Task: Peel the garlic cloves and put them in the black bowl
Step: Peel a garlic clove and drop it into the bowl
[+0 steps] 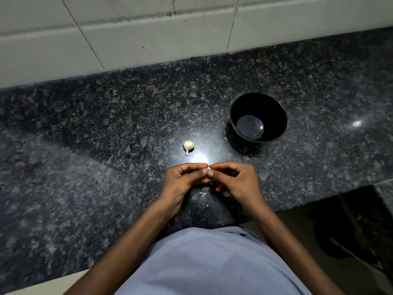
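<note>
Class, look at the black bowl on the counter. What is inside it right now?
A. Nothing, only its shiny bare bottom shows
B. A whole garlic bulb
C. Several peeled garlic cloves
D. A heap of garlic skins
A: the black bowl shows only its bare reflective bottom, while the garlic bulb lies outside it on the counter.

Home kitchen, granite counter [106, 128], tiled wall [148, 35]

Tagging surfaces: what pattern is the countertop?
Dark speckled granite countertop, black with grey flecks; head view.
</note>
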